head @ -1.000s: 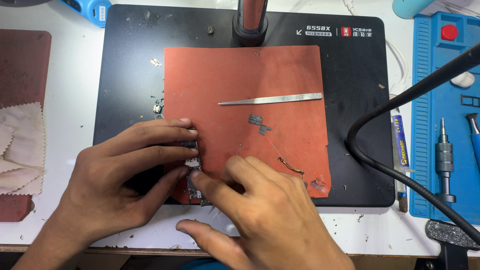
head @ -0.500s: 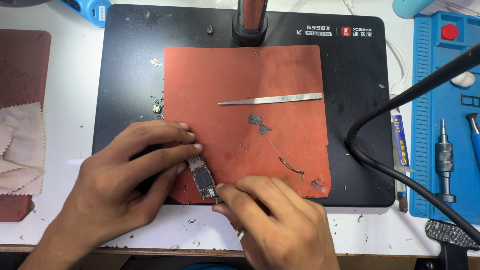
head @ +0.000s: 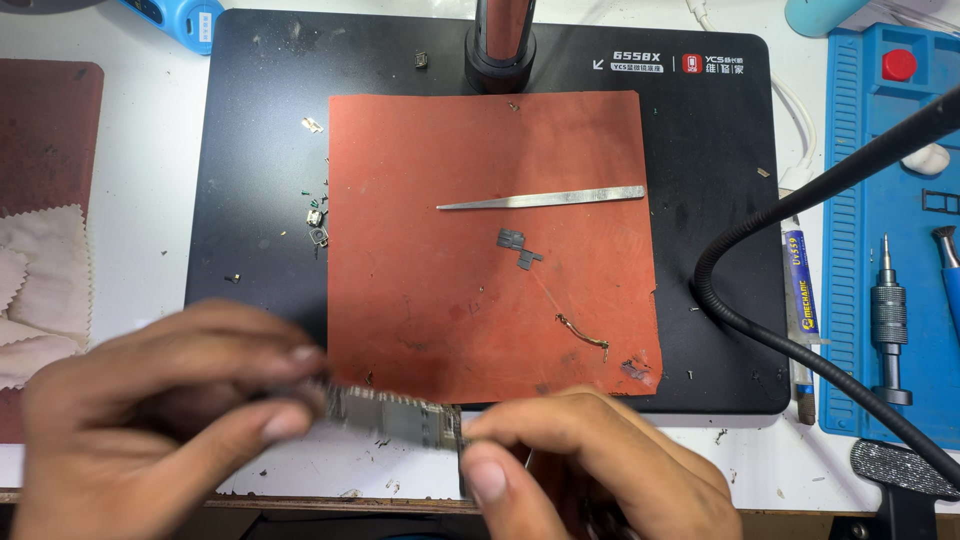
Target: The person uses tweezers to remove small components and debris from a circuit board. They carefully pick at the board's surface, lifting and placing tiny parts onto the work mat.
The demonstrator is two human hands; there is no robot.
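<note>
Now a narrow circuit board (head: 392, 415), blurred, hangs between both hands just past the near edge of the black mat (head: 250, 150), over the white table (head: 150, 200). The left hand (head: 150, 430) pinches its left end between thumb and fingers; the right hand (head: 590, 465) pinches its right end the same way, so each hand is closed on the board. Just beyond the grip lies the red pad (head: 440, 250), resting on the black mat. On the pad, up and right of the board, sit a small grey bracket (head: 517, 246) and a thin flex strip (head: 583, 335), and farther off lies a steel pry blade (head: 540, 199). Left of the pad, beyond the left hand, loose screws and bits (head: 316, 225) dot the mat. A black gooseneck (head: 760, 330) curves past on the right, with a screwdriver (head: 888, 320) standing on the blue tray (head: 850, 250) beyond it. Cloth scraps (head: 40, 290) lie at far left.
</note>
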